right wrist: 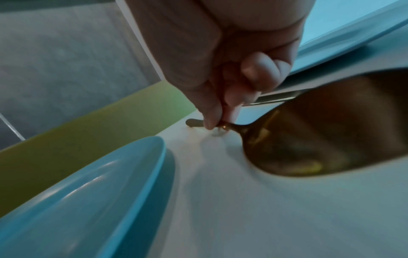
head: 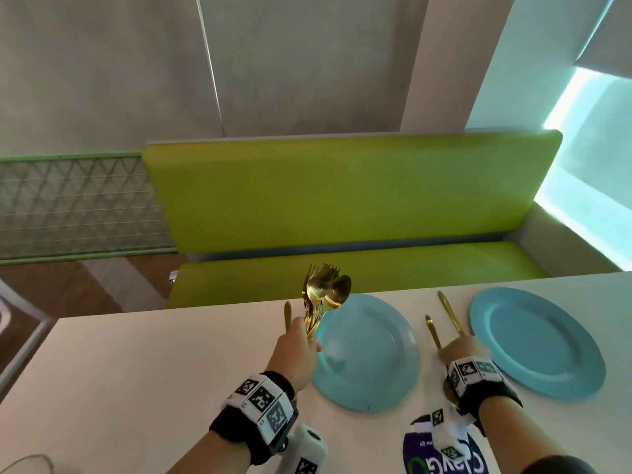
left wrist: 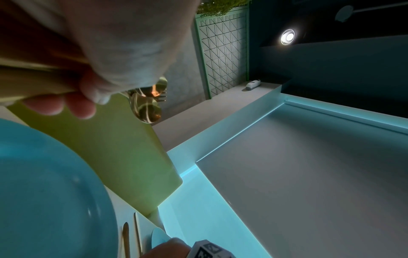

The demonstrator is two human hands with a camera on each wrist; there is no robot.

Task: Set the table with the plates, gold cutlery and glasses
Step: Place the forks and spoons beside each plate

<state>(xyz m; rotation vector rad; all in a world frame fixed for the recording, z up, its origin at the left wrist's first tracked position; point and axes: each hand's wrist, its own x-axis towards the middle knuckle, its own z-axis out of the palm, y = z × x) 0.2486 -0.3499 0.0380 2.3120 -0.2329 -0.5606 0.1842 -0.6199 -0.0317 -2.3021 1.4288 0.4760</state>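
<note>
My left hand (head: 300, 338) grips a bundle of gold spoons and forks (head: 323, 294) upright, above the left rim of the nearer blue plate (head: 367, 354); the spoon bowls (left wrist: 147, 108) stick out past my left-hand fingers (left wrist: 73, 104). A gold knife (head: 287, 314) lies left of that plate. A second blue plate (head: 537, 340) lies to the right. Between the plates my right hand (head: 458, 348) pinches the handle of a gold spoon (right wrist: 309, 148) that lies on the white table (head: 154, 371). Beside it lies another gold knife (head: 449, 313).
A green bench (head: 342, 200) runs along the table's far edge. A green lattice partition (head: 75, 206) stands at the left. A purple and white printed item (head: 444, 453) lies at the table's near edge, by my right wrist.
</note>
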